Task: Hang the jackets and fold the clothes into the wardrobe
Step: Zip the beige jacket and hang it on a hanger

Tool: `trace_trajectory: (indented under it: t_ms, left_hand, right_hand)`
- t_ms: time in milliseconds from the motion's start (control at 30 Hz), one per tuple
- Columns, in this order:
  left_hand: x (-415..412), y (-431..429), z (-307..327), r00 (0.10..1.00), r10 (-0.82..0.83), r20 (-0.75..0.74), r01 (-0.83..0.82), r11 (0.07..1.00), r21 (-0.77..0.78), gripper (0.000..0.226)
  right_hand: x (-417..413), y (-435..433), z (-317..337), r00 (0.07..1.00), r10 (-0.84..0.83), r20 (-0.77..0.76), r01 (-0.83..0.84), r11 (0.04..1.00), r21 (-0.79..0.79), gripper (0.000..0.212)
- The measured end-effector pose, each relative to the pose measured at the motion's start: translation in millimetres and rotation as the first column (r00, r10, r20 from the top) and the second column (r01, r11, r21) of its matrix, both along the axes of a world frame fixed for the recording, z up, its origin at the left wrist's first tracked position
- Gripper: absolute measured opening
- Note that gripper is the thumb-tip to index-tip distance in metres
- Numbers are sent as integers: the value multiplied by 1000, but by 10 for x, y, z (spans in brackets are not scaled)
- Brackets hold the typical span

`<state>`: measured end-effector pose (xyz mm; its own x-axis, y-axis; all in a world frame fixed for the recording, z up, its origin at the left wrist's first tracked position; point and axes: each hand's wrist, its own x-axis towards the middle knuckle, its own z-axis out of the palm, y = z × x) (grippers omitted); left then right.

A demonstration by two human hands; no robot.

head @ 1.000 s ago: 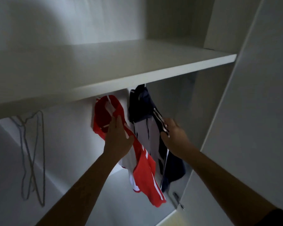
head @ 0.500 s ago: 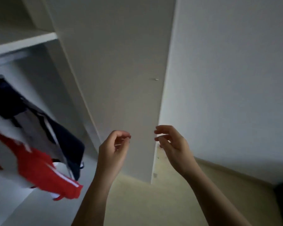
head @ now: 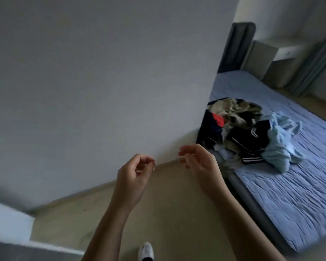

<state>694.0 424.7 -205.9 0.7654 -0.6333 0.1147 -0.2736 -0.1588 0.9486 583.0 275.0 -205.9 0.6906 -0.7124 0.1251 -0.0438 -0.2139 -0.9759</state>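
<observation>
Now clothes pile (head: 252, 134) on bed (head: 299, 185) has come into view.

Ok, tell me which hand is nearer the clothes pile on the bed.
Right. The right hand is just left of the clothes pile; the left hand is farther left, over the floor.

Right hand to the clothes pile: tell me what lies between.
In the head view, only a strip of bare floor and the bed's edge lie between the right hand and the clothes pile.
</observation>
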Motion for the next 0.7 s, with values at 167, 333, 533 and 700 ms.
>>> trace_trajectory:
  t_ms: [167,333,533,700]
  left_hand:
    - [191,-1428,-130,974,-224,3,224,974,-1,18]
    - [490,-2943,-192,908,-420,-6,420,908,15,18]
    - [528,-4552,-239,819,-574,-25,574,816,67,14]
    - [431,-5731,-665,757,-648,-84,650,734,195,13]
  right_hand:
    - [-149,-1163,-102,972,-236,-9,236,972,-9,35]
    - [-142,-2328,-212,903,-430,3,430,903,15,32]
    - [-361,-3389,-447,809,-577,-115,583,811,37,39]
    - [-614,-4338,-864,747,-623,-230,655,750,96,37]
